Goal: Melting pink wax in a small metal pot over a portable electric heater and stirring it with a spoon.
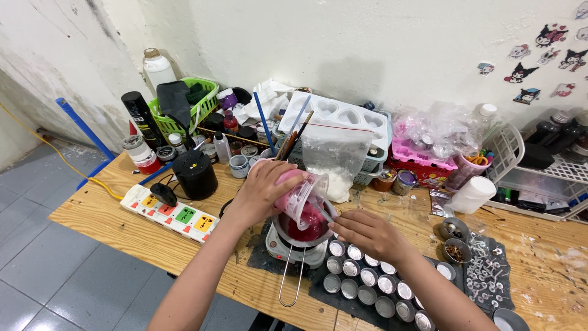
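Fingers of the left hand (pixel 260 190) are wrapping closed around a clear plastic cup (pixel 302 196) of pink wax, tilting it over a small metal pot (pixel 304 232) on a hot plate. The right hand (pixel 366 234) is resting, fingers curled and holding nothing, at the pot's rim beside rows of small round tins (pixel 367 279). Behind the cup, a clear plastic bag of white flakes (pixel 334 160) is standing near the middle of the wooden surface (pixel 92 214), a white power strip (pixel 171 213) with coloured switches is lying to the left, and a white heart mould tray (pixel 337 116) is leaning on a basket.
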